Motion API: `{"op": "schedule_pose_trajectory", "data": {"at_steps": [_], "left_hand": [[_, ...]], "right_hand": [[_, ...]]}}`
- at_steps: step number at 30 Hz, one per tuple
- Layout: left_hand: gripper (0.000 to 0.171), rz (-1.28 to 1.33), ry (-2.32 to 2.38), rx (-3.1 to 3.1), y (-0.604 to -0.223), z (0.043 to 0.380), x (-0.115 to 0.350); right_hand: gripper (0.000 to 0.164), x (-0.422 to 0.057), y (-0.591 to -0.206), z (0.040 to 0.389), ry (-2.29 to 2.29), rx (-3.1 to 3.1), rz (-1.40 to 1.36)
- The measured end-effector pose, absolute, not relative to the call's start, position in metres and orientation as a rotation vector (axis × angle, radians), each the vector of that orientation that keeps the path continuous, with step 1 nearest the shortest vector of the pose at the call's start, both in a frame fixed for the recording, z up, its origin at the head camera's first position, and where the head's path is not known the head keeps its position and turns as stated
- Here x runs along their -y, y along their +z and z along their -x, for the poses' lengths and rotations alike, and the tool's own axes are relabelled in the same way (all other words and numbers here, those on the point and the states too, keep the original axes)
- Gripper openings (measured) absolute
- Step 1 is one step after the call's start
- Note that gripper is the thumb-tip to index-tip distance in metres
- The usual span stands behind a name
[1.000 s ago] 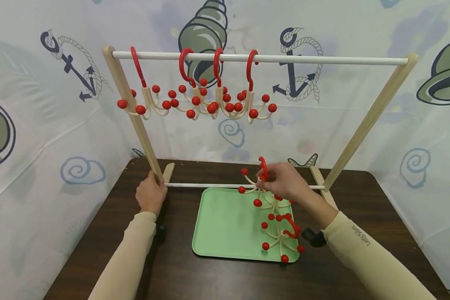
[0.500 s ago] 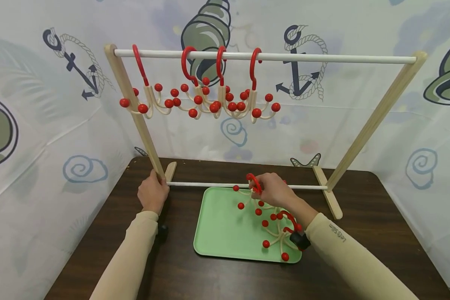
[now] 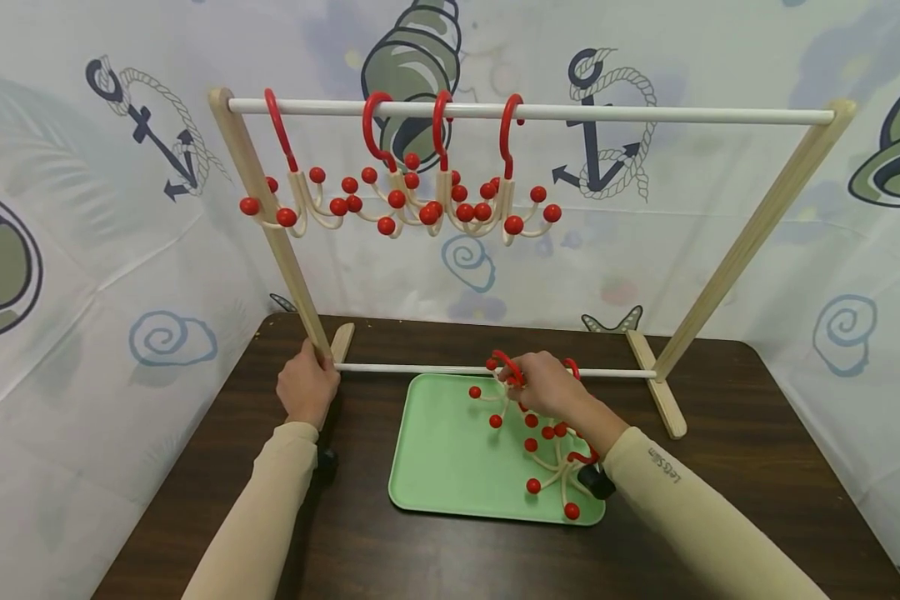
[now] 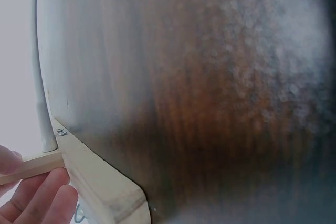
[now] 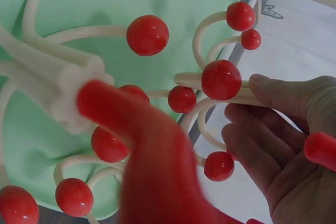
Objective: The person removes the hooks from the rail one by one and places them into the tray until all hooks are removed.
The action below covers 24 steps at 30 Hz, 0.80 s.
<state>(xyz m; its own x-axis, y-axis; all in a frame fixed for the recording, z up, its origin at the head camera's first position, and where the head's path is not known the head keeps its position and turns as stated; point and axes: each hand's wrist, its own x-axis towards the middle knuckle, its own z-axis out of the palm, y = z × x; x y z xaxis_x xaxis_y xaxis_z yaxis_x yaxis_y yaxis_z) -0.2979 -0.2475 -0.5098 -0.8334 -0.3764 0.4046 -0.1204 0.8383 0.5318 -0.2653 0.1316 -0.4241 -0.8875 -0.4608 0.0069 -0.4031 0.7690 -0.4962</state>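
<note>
My left hand (image 3: 307,389) grips the left wooden upright (image 3: 288,267) of a rack near its foot; in the left wrist view the fingers (image 4: 58,203) wrap that wooden strip beside the foot piece. My right hand (image 3: 546,385) pinches the stem of a hanger with a red hook (image 3: 512,369) and curved cream arms ending in red balls, low over the back of a green tray (image 3: 450,458). Another such hanger (image 3: 562,475) lies at the tray's front right, partly behind my wrist. A further one is mostly hidden beneath my right hand.
Several hangers (image 3: 506,142) of the same kind hang on the left part of the rack's white top bar (image 3: 645,115). A lower white bar (image 3: 420,368) runs behind the tray. The right upright (image 3: 753,242) stands on a wooden foot (image 3: 667,404) on the dark table (image 3: 420,558).
My right hand has brought the hanger down and slightly left, lower over the tray, its hook tilting leftward. My left hand keeps its grip on the upright.
</note>
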Motion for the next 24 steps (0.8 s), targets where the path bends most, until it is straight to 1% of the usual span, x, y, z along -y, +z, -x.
{"op": "schedule_pose_trajectory", "data": {"at_steps": [5,10,16,20,24], "left_hand": [[0.021,-0.369,-0.682,2.508,-0.5128,0.3001,0.2479],[0.02,-0.368,-0.683,2.511,-0.514,0.3009,0.2494],[0.021,-0.375,-0.683,2.517,-0.5139,0.3004,0.2494],[0.021,-0.383,-0.685,2.516,-0.5134,0.3004,0.2487],[0.021,-0.382,-0.687,2.517,-0.5127,0.3008,0.2484]], "right_hand": [[0.02,-0.1312,-0.4249,0.2679,-0.761,-2.827,0.672],[0.017,-0.1328,-0.426,0.2686,-0.717,-2.816,0.728],[0.017,-0.1363,-0.4297,0.2688,-0.651,-2.758,0.751],[0.021,-0.1378,-0.4299,0.2692,-0.623,-2.748,0.759],[0.019,-0.1396,-0.4269,0.2701,-0.614,-2.735,0.773]]}}
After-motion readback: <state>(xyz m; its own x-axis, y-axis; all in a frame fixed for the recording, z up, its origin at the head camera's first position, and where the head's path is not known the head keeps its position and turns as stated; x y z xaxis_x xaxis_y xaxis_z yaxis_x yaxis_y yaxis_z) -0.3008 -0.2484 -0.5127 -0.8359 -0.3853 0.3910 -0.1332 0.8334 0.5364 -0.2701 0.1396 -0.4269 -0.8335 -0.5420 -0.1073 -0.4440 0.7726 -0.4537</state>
